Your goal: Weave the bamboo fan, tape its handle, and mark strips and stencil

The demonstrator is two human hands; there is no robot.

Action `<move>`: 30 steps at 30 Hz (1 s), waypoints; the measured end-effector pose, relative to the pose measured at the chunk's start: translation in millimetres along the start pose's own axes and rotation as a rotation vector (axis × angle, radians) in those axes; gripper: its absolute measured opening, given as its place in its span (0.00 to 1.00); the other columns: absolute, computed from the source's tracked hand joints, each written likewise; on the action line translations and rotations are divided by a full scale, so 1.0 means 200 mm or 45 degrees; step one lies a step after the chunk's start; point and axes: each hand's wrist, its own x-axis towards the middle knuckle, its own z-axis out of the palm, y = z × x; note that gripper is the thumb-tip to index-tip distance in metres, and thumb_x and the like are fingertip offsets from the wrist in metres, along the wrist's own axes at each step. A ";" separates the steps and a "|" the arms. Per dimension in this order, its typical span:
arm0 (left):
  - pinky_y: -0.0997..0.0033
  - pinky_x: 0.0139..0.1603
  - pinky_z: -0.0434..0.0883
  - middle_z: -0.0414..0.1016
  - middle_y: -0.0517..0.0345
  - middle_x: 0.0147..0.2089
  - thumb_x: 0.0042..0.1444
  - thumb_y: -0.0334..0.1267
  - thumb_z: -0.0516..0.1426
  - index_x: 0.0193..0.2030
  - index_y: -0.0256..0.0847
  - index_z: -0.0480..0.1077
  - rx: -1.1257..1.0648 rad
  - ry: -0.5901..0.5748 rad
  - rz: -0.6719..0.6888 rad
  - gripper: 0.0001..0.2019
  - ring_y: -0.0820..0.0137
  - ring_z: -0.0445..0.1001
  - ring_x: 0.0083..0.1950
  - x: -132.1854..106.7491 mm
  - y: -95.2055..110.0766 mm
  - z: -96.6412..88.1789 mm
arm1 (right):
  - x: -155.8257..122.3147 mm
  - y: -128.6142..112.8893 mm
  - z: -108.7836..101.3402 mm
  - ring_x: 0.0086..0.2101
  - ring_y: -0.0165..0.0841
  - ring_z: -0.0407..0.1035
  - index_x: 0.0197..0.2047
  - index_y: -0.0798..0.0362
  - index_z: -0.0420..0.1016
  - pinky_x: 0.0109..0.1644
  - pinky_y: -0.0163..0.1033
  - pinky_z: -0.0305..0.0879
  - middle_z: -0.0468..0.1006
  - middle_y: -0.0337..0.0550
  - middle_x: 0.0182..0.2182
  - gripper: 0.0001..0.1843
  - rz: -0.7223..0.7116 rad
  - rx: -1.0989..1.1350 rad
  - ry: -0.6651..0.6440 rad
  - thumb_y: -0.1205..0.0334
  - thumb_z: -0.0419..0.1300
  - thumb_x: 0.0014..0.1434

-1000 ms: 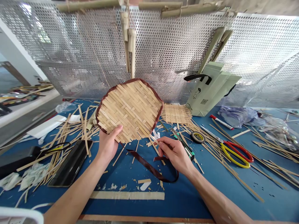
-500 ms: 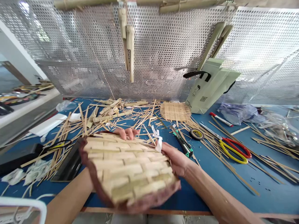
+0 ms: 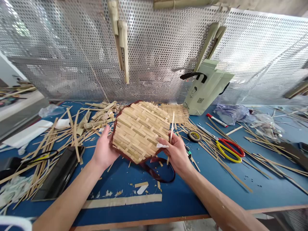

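A roughly round woven bamboo panel (image 3: 141, 131), edged in dark brown ribbon, is held tilted above the table between my hands. My left hand (image 3: 104, 150) supports its left edge, thumb raised and the other fingers mostly hidden behind it. At the right edge, my right hand (image 3: 179, 154) pinches the panel. A thin bamboo strip (image 3: 172, 126) stands up from that grip, and a white scrap of tape or paper (image 3: 162, 145) sits at the thumb. Below the right hand hangs a loose loop of brown ribbon (image 3: 156, 175).
Red-and-yellow-handled scissors (image 3: 229, 150), a tape roll (image 3: 194, 136), and a red-and-white marker (image 3: 217, 120) lie to the right. A flat woven piece (image 3: 179, 113) and a pale green bag (image 3: 205, 88) are behind. Bamboo scraps (image 3: 101, 117) and a black phone-like slab (image 3: 59, 173) lie left.
The panel has been raised away from me and turned, so its woven face shows more fully. My left hand has come out from behind it to the left edge.
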 end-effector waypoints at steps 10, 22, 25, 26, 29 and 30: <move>0.43 0.57 0.83 0.89 0.49 0.49 0.48 0.44 0.77 0.48 0.44 0.85 0.144 0.012 0.086 0.20 0.40 0.85 0.57 -0.03 0.02 0.01 | 0.00 0.00 -0.06 0.22 0.27 0.48 0.41 0.47 0.71 0.23 0.34 0.48 0.58 0.29 0.25 0.21 -0.252 -0.332 0.187 0.37 0.63 0.69; 0.40 0.57 0.83 0.89 0.45 0.48 0.47 0.42 0.77 0.45 0.40 0.86 0.194 0.009 0.140 0.18 0.36 0.85 0.56 -0.05 0.01 0.03 | 0.01 0.03 -0.07 0.34 0.37 0.71 0.35 0.47 0.82 0.40 0.42 0.67 0.81 0.45 0.38 0.11 -0.779 -1.218 -0.012 0.57 0.63 0.71; 0.43 0.55 0.84 0.89 0.46 0.47 0.47 0.42 0.77 0.45 0.40 0.86 0.186 0.023 0.126 0.19 0.38 0.86 0.54 -0.04 0.00 0.02 | 0.02 0.02 -0.08 0.34 0.37 0.71 0.34 0.48 0.80 0.40 0.42 0.66 0.80 0.44 0.37 0.12 -0.765 -1.180 -0.001 0.58 0.62 0.71; 0.44 0.55 0.84 0.89 0.46 0.47 0.47 0.42 0.77 0.46 0.40 0.85 0.181 0.031 0.124 0.20 0.40 0.87 0.53 -0.03 0.00 0.02 | 0.02 0.01 -0.08 0.32 0.35 0.69 0.34 0.48 0.79 0.38 0.41 0.64 0.79 0.43 0.36 0.11 -0.748 -1.160 0.021 0.59 0.62 0.70; 0.48 0.53 0.85 0.89 0.49 0.45 0.45 0.43 0.78 0.46 0.42 0.85 0.155 0.079 0.133 0.21 0.44 0.87 0.51 -0.01 0.01 0.00 | 0.04 -0.03 -0.10 0.28 0.32 0.61 0.34 0.49 0.78 0.34 0.40 0.60 0.74 0.39 0.31 0.10 -0.683 -1.058 0.174 0.57 0.63 0.68; 0.48 0.52 0.85 0.89 0.50 0.45 0.43 0.42 0.78 0.46 0.42 0.85 0.139 0.110 0.139 0.21 0.45 0.87 0.51 0.00 0.01 0.00 | 0.05 -0.05 -0.12 0.28 0.32 0.60 0.34 0.49 0.78 0.34 0.40 0.59 0.73 0.38 0.30 0.10 -0.647 -1.015 0.233 0.56 0.64 0.67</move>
